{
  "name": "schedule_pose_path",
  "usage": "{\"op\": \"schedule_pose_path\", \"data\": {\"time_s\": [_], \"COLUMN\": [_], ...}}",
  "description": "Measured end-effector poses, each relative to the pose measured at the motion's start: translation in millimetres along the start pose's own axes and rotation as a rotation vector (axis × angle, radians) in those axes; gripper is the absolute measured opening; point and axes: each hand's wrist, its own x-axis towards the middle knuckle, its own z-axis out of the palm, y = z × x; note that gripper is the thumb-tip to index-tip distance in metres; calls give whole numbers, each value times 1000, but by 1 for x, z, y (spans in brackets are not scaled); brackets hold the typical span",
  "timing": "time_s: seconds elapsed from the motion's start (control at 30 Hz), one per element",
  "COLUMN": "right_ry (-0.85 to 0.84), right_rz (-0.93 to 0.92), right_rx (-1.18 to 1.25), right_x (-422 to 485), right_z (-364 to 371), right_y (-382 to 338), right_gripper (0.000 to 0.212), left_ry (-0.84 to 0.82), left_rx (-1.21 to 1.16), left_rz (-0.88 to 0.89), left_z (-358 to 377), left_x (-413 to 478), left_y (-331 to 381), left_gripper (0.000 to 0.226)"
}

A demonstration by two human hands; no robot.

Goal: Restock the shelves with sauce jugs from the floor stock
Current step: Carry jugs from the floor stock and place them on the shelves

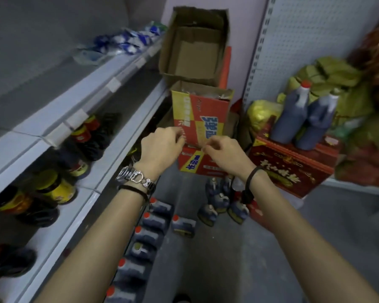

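Red-yellow carton (204,114) behind curled left hand (162,147), right hand (225,154), seemingly empty.

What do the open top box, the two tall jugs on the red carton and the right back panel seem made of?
Open box: brown cardboard, matt, with creased, ragged flaps. Tall jugs: probably clear plastic showing dark liquid, with moulded handles and slight sheen. Back panel: likely painted metal pegboard, pale, with regular rows of holes; the blur leaves it open.
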Motion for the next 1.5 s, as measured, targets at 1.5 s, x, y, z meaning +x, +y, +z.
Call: {"op": "schedule_pose_path", "data": {"time_s": [1.5], "right_ry": [-369], "right_rz": [399], "right_rx": [-310], "right_x": [242], "right_z": [311], "right_y": [433], "right_gripper": [26], "left_ry": [-345], "left_rx": [-13], "left_rz": [-3], "left_z": [528], "left_x": [148], "left_y": [-155], "left_gripper": [23]}}
